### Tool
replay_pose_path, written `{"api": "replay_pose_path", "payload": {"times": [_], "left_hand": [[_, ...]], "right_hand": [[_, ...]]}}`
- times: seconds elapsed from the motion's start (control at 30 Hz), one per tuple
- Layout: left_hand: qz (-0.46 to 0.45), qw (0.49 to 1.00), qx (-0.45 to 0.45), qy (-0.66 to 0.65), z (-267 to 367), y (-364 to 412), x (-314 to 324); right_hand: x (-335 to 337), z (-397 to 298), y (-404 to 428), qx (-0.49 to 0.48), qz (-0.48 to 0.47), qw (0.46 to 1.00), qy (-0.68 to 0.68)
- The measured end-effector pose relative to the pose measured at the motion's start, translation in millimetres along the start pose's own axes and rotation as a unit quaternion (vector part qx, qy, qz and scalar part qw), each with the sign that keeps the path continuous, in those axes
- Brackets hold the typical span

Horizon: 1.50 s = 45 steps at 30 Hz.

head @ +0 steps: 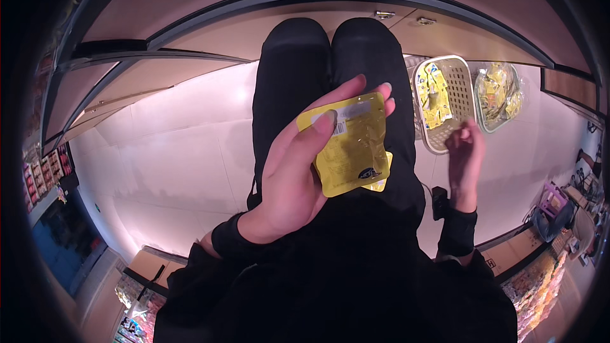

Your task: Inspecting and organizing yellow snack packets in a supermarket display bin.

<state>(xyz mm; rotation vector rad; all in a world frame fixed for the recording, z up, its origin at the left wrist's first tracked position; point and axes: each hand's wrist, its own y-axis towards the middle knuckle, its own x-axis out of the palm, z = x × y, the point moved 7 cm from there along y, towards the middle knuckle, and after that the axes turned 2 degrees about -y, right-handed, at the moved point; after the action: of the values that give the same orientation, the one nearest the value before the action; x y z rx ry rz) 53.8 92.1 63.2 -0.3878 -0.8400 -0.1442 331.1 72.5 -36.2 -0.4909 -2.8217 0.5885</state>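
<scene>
My left hand (290,176) holds a yellow plastic packet (352,152) above my lap, the thumb pressed across its printed back near a barcode. A corner of a second yellow packet (380,182) shows beneath it; whether my fingers grip that one too is hidden. To the right, my right hand (466,157) hovers by the near rim of a beige plastic basket (461,97), fingers curled. Nothing shows between those fingers, but they are blurred and partly turned away. Several yellow packets (432,97) lie along the left side inside the basket.
Beside the basket stands a pale green one (487,128) with a clear bag of yellow packets (498,90). Cabinet doors (209,33) face my knees. Pale floor tiles (190,138) spread around me. Cardboard boxes (514,252) and a purple stool (554,198) are behind at right.
</scene>
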Motion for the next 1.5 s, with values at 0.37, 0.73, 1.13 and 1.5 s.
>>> {"api": "replay_pose_path", "payload": {"times": [0.37, 0.73, 1.13, 1.5], "left_hand": [[0.067, 0.994, -0.051, 0.073, -1, -24, -23], [-0.106, 0.929, -0.072, 0.348, -16, -28, 10], [-0.122, 0.927, -0.076, 0.348, -12, -28, 10], [-0.116, 0.801, -0.128, 0.573, -22, -3, -65]], "right_hand": [[150, -47, -31, -0.015, -0.245, 0.969, -0.038], [184, -60, -39, -0.018, -0.285, 0.957, -0.053], [184, -59, -46, -0.006, -0.313, 0.950, -0.010], [113, -25, -11, 0.129, -0.167, 0.972, 0.099]]}}
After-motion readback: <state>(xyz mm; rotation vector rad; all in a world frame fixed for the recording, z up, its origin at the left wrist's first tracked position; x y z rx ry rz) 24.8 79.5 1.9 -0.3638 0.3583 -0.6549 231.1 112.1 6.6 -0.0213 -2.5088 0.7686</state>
